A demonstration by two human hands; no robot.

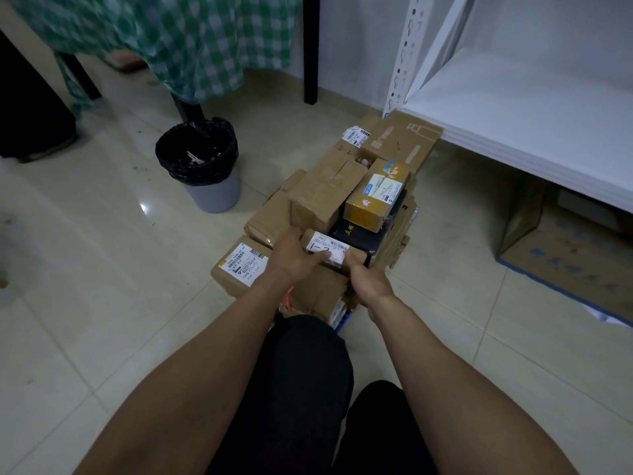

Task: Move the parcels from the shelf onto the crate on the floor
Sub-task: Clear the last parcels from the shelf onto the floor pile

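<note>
A heap of cardboard parcels [325,193] lies on the floor in front of me and hides the crate beneath, apart from a blue sliver [344,320] at the near edge. My left hand [294,255] and my right hand [368,281] hold a small brown parcel with a white label [329,250] at the near side of the heap, one hand at each end. Behind it sit a black box [363,234] and a yellow-and-white parcel [375,197]. The white shelf [534,108] at the right carries no parcels in view.
A grey bin with a black liner [202,162] stands on the tiled floor to the left of the heap. A large cardboard box [568,255] sits under the shelf. A table with a green checked cloth [178,39] is behind. My knees [308,371] are below.
</note>
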